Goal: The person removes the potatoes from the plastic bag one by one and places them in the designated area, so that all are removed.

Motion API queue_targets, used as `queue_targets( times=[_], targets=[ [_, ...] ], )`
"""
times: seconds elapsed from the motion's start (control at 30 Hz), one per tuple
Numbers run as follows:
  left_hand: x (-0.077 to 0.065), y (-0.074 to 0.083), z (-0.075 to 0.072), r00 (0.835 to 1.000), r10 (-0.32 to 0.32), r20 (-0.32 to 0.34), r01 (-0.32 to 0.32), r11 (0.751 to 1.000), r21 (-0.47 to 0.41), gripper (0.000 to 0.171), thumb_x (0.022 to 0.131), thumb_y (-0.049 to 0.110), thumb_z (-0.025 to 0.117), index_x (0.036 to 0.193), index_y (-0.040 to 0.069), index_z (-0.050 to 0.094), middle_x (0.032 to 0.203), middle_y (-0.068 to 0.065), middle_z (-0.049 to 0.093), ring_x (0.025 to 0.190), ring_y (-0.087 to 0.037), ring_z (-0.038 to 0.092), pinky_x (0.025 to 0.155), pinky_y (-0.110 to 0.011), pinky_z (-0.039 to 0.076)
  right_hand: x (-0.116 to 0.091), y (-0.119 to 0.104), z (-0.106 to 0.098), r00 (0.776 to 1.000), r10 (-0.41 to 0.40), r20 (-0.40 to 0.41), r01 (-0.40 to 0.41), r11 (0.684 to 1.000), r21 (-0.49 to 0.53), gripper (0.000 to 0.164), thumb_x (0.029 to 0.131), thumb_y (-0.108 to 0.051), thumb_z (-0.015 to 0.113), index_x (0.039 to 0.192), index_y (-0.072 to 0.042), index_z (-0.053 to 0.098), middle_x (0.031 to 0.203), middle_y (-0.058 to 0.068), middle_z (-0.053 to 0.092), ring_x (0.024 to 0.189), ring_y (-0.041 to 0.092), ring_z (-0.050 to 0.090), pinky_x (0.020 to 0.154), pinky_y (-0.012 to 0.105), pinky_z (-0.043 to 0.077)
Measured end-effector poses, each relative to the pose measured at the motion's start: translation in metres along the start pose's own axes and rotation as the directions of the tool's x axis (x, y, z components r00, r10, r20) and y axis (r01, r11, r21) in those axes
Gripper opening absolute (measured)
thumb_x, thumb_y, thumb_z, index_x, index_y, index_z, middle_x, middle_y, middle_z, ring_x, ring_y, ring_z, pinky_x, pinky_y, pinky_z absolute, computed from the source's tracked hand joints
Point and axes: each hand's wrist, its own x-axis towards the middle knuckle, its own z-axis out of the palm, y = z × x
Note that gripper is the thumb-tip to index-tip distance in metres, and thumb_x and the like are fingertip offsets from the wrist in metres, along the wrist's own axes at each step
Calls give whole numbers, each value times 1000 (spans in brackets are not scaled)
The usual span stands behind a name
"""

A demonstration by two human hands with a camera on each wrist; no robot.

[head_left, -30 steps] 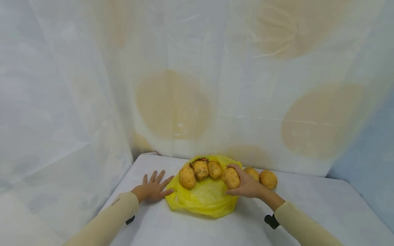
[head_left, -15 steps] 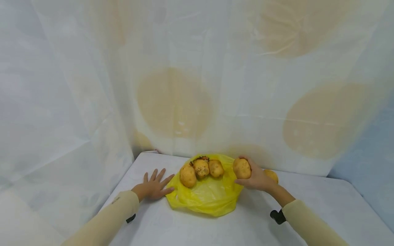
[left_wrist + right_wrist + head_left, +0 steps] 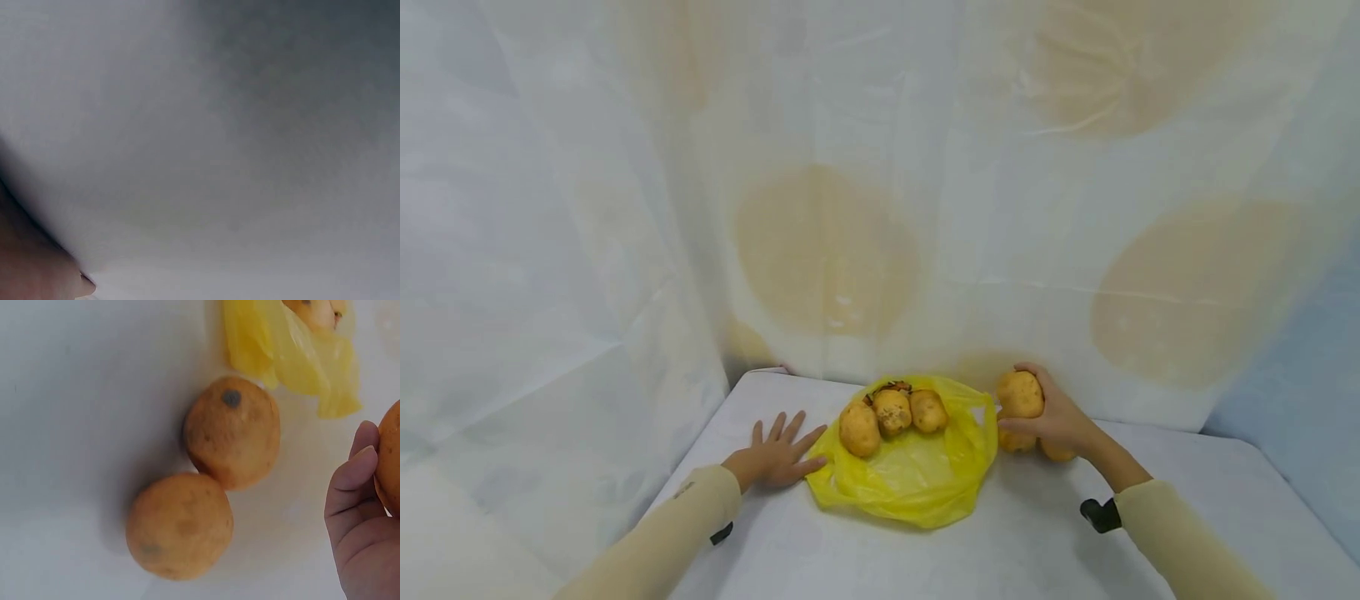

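My right hand (image 3: 1060, 417) grips a potato (image 3: 1020, 393) between thumb and fingers, raised above two other potatoes. In the right wrist view those two, a spotted potato (image 3: 234, 432) and its neighbour (image 3: 180, 526), lie touching on the table. My left hand (image 3: 775, 458) rests on the table with fingers spread, its fingertips at the left edge of a yellow plastic bag (image 3: 910, 492). Three potatoes sit on the bag in a curved row: a long one (image 3: 859, 429), a rough-skinned one (image 3: 892, 412) and a smaller one (image 3: 929, 411).
Small dark reddish-brown bits (image 3: 891, 387) lie at the back of the bag. The white-covered table (image 3: 1187, 500) ends at a hanging white sheet (image 3: 985, 250) with tan circles. Another pale sheet (image 3: 572, 333) hangs along the left side.
My right hand has carried the potato from over the bag's right side rightward and up, past the bag. One potato on the table is uncovered again. My left hand has stayed put.
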Motion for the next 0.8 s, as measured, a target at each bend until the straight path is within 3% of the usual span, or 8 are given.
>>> queue_targets(
  times=[0.2,0.47,0.8],
  targets=[
    [0,2,2,1000,-2,-11,2,1000,6,75,94,75,28,157,37,17,167,-13,4,151,-47,4,112,-74,-2,-2,10,-16,998,49,-24,-50,998,-39,98,80,-38,83,151,-20,19,138,20,44,110,35,56,85,45,52],
    [4,0,5,1000,-7,-14,7,1000,5,76,92,78,28,157,39,18,167,-13,4,151,-46,4,112,-74,-2,-9,19,-34,996,80,-50,-82,996,-44,98,83,-32,80,154,-16,14,142,24,40,115,39,55,87,52,54],
    [4,-1,3,1000,-9,-17,9,1000,4,76,93,77,28,157,39,17,167,-12,3,151,-46,3,112,-74,-3,-25,41,-59,987,142,-81,-143,990,-10,101,86,-36,77,156,-14,8,134,26,42,100,33,52,69,36,48]
  ],
)
